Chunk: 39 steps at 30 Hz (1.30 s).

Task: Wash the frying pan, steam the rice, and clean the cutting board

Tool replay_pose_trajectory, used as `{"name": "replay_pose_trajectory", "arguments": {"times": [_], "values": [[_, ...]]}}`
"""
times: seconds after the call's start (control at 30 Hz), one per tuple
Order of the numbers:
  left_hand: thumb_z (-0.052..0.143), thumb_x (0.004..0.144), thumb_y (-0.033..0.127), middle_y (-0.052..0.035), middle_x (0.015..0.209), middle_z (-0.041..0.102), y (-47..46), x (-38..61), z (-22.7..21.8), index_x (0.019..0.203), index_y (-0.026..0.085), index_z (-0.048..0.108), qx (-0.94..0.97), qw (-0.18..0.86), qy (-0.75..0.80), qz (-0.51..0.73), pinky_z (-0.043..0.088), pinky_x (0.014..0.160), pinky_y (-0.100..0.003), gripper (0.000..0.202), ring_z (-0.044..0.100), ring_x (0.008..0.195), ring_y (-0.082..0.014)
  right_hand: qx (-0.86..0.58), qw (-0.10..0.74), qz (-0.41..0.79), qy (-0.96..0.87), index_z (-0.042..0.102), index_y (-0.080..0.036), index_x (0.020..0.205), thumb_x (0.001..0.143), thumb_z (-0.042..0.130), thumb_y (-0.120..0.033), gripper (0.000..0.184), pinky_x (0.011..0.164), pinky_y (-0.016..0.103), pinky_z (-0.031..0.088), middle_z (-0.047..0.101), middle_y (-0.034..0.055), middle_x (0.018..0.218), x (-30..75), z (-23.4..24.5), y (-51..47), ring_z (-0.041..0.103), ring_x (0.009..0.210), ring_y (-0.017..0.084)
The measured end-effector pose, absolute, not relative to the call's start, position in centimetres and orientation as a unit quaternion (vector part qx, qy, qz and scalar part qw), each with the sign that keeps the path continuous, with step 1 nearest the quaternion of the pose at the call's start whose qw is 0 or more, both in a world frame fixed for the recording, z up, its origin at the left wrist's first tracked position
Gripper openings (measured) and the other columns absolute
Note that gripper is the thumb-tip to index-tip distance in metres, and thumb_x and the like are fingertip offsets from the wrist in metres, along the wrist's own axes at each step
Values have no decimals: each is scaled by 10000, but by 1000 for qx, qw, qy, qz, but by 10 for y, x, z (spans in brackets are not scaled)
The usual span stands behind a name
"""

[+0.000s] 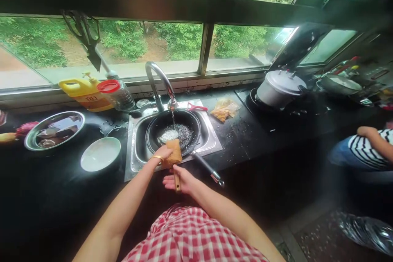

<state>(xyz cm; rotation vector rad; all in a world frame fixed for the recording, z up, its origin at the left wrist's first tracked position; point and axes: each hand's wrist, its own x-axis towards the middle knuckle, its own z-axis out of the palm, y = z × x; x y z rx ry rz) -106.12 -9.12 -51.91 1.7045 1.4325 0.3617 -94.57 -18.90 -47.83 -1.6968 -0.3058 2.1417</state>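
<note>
A black wok (187, 129) sits in the steel sink (211, 141), its long handle (208, 168) pointing toward me. Water runs from the curved faucet (156, 80) onto the round metal head of a utensil (169, 135) held over the wok. My right hand (184, 181) is closed round that utensil's wooden handle (177, 183). My left hand (161, 154), with a gold bangle at the wrist, grips a tan sponge (175, 151) pressed against the utensil just below its head.
On the dark counter to the left lie a white bowl (100, 154), a steel basin (54, 130), a yellow jug (83, 92) and a red-lidded jar (118, 94). A yellow food packet (224, 109) and a pot (280, 88) lie to the right. Another person's striped sleeve (373, 147) shows far right.
</note>
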Motion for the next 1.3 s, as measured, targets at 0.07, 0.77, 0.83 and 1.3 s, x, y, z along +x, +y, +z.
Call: {"name": "replay_pose_trajectory", "arguments": {"times": [0.07, 0.77, 0.83, 1.3], "values": [[412, 737, 199, -60, 927, 689, -88, -1075, -517, 1031, 163, 609, 673, 441, 575, 149, 476, 614, -241, 355, 649, 764, -192, -593, 212, 772, -88, 425, -155, 847, 928, 292, -351, 250, 375, 140, 348, 488, -18, 592, -940, -467, -178, 430, 391, 50], [433, 798, 296, -71, 1206, 499, 6, -1071, -536, 1413, 287, 234, 796, 359, 410, 264, 389, 908, -333, 647, 513, 1063, -235, -643, 251, 663, -290, 369, -257, 1116, 726, 570, -340, 446, 324, 112, 268, 399, -108, 568, -945, -396, -213, 305, 318, 3], [419, 805, 282, -78, 1123, 522, 12, -1077, -534, 1369, 322, 338, 818, 318, 427, 221, 408, 840, -328, 572, 541, 982, -246, -637, 270, 681, -241, 372, -250, 1036, 732, 565, -320, 367, 327, 102, 232, 381, -112, 560, -951, -393, -212, 274, 321, -2], [395, 843, 387, -68, 1192, 487, 16, -1065, -521, 1284, 289, 462, 817, 330, 388, 271, 380, 938, -326, 457, 520, 1045, -219, -655, 277, 657, -250, 362, -257, 1090, 721, 599, -361, 451, 332, 108, 253, 385, -113, 573, -963, -383, -206, 284, 330, 0]]}}
